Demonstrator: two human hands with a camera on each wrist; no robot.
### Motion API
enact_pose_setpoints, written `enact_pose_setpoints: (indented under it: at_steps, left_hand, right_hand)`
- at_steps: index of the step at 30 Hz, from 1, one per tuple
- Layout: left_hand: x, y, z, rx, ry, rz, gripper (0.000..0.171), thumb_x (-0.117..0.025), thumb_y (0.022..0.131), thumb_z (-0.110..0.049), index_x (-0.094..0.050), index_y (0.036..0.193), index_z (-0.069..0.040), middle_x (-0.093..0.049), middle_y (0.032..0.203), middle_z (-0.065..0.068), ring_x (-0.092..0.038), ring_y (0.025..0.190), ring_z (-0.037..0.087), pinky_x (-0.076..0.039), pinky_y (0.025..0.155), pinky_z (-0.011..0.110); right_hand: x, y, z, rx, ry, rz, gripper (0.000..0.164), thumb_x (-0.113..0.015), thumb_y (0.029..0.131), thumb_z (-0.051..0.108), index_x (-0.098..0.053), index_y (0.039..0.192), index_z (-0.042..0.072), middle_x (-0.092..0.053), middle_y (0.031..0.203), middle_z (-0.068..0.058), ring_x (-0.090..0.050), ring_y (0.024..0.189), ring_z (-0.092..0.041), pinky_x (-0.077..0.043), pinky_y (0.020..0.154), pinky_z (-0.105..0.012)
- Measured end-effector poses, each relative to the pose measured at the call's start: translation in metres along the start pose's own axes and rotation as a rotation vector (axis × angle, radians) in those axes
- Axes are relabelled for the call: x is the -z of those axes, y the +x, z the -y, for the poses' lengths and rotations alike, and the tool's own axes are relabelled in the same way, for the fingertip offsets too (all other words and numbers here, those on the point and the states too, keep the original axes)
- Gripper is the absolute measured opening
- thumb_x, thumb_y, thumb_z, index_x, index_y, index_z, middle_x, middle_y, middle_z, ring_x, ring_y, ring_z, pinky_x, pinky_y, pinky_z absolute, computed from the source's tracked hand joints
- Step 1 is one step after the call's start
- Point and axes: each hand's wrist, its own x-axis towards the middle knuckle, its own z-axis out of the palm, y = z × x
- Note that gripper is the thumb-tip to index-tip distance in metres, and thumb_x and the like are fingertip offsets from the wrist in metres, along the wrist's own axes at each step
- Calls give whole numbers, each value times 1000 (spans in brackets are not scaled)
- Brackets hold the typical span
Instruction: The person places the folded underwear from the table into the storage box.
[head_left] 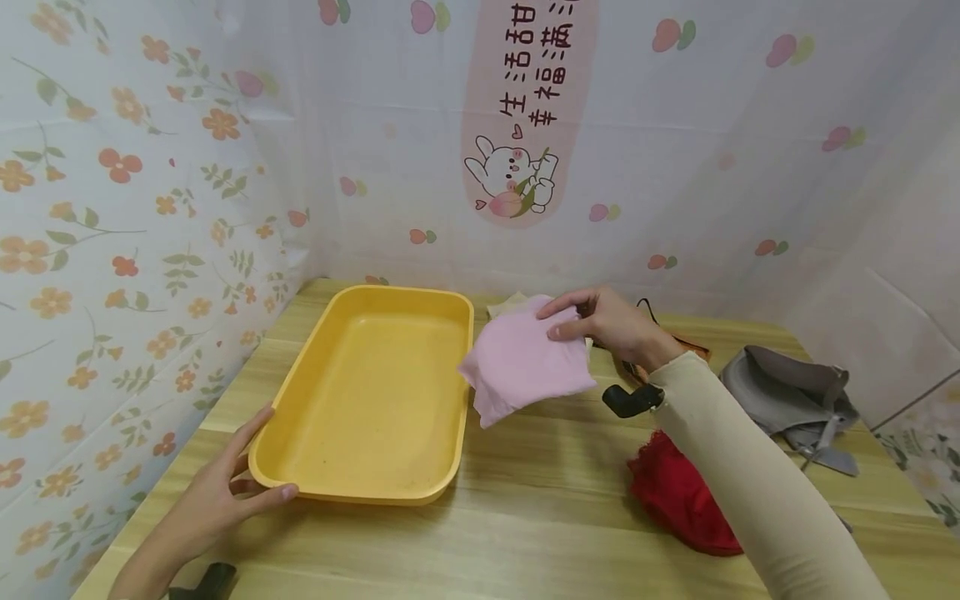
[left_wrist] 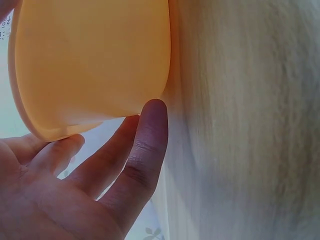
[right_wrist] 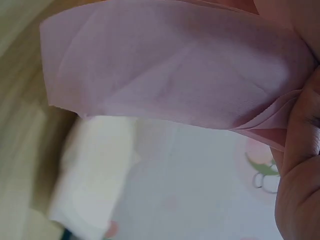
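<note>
Table (head_left: 540,500) stretches right of the tray (head_left: 360,392), the right hand (head_left: 611,321) pinching cloth (head_left: 525,362) on its tray side, the left hand (head_left: 206,500) splayed against the corner.

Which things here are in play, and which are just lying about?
In play:
- pink cloth, pinched by the right hand
- yellow tray, touched by the left hand

Seemingly just lying about:
- red cloth
- grey fabric item
- brown item, partly hidden
- cream cloth

free passage above yellow tray (head_left: 360,400); pink cloth (head_left: 517,358) obstructs beside right rim.
</note>
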Motion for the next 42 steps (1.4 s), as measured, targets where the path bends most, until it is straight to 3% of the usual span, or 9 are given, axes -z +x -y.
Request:
enact_pose_setpoints:
  at_steps: [8,14,15,20,27,34,42]
  left_hand:
    - [-1,1,2,-40,27,-35,103,-76,91,-18,-4,164,-21,-7,167,29,-39,133,65,-57,79,17]
    - [-1,1,2,-35,35,-25,103,-75,91,-18,-2,164,-24,-5,167,28,-36,133,67,-62,86,46]
    - [-1,1,2,-35,30,-23,103,-75,92,-18,-2,164,-24,-5,167,28,-37,134,67,-63,86,46]
    - [-2,2,2,-37,20,-31,103,-75,91,-18,-2,164,-24,-7,167,28,-38,134,64,-59,83,20]
    - [-3,0,5,-33,36,-26,103,-74,92,-18,0,164,-25,-6,166,30,-39,133,66,-62,86,50]
    - [-2,1,4,-41,48,-33,104,-75,91,-17,0,164,-23,-7,166,30,-40,133,65,-62,86,47]
    - [-3,-1,3,-13,56,-24,104,-74,92,-19,1,164,-25,-7,166,31,-42,132,63,-62,84,48]
  right_hand:
    - [-4,21,43,73,88,-20,24,-71,88,-1,-77,109,10,-60,122,-9,-64,91,-19,-63,72,-28]
    - [-11,38,67,88,157,-22,25,-70,88,-5,-78,106,10,-60,120,-7,-63,92,-17,-60,74,-24]
    - [-12,40,70,86,173,-24,25,-70,88,-5,-77,107,9,-60,121,-7,-64,91,-16,-60,74,-23]
    - [-17,51,84,90,244,-19,24,-69,89,-5,-78,105,11,-61,119,-6,-66,87,-15,-61,71,-23]
    - [-28,67,90,100,334,-54,23,-69,88,-8,-78,97,12,-64,112,-5,-67,81,-12,-61,68,-21]
    - [-52,85,88,89,426,-141,25,-69,87,-8,-73,110,2,-61,124,-6,-64,83,-13,-59,67,-20]
    - [-82,104,84,74,485,-212,28,-72,87,-4,-71,115,-3,-65,119,-9,-62,81,-13,-56,67,-18]
